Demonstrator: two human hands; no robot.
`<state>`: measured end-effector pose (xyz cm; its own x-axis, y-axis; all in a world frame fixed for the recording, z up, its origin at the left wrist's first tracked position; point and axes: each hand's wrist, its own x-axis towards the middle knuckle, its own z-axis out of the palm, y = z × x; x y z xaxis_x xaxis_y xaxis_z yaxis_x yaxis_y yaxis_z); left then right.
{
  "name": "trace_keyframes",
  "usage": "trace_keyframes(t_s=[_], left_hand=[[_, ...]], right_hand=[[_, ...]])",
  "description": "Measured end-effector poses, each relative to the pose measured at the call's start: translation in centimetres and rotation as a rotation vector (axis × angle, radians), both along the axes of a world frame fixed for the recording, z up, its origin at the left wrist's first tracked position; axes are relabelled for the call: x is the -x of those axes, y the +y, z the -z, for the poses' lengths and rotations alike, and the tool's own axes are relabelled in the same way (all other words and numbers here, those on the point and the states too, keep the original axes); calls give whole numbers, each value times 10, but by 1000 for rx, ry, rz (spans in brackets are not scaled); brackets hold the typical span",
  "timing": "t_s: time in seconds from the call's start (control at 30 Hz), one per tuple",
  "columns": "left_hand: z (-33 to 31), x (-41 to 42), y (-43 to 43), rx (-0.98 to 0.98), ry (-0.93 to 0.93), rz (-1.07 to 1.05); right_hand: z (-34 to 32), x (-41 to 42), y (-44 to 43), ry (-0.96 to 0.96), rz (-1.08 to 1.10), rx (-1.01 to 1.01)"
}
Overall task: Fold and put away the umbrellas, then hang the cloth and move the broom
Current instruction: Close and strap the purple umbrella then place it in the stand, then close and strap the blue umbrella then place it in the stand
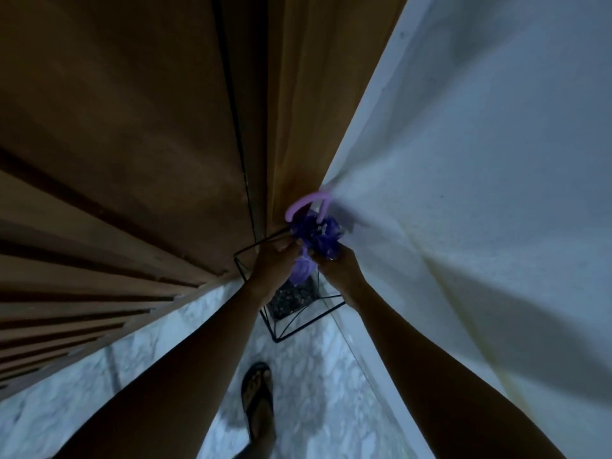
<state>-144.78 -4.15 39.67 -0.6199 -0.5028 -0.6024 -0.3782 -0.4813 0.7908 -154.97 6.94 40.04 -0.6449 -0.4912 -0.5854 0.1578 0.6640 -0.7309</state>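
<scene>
Head view: at centre frame, a person's left hand (273, 260) and right hand (334, 265) each close their grip on a folded purple umbrella (314, 235), its pale curved handle (306, 202) pointing up. The umbrella stands in a black wire stand (288, 313) on the marbled floor (314, 376), in the corner between a brown door (132, 144) and a white wall (480, 160). A sandalled foot (258, 402) shows at bottom centre.

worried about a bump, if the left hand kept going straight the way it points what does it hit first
Most likely the purple umbrella that the left hand already grips; beyond it, the white wall, though depth is unclear.
</scene>
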Motion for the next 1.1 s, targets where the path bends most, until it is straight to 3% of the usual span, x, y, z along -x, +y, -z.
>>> trace_keyframes(t_s=[0.27, 0.4, 0.53, 0.67, 0.93, 1.1], left_hand=[[-17, 3, -7, -70, 39, 32], [-36, -3, 0, -1, 54, 25], [-77, -24, 18, 178, -89, 47], [-131, -54, 42, 183, -123, -38], [-237, -227, 112, 195, -234, -141], [-286, -345, 187, 349, -419, -268]], right_hand=[[-10, -1, -5, 103, 42, -193], [-29, -7, -3, 138, 72, -224], [-67, -23, 7, 147, 15, -203], [-117, -48, 32, 201, -91, -182], [-227, -158, 93, 291, -403, -12], [-277, -257, 128, 290, -568, 61]])
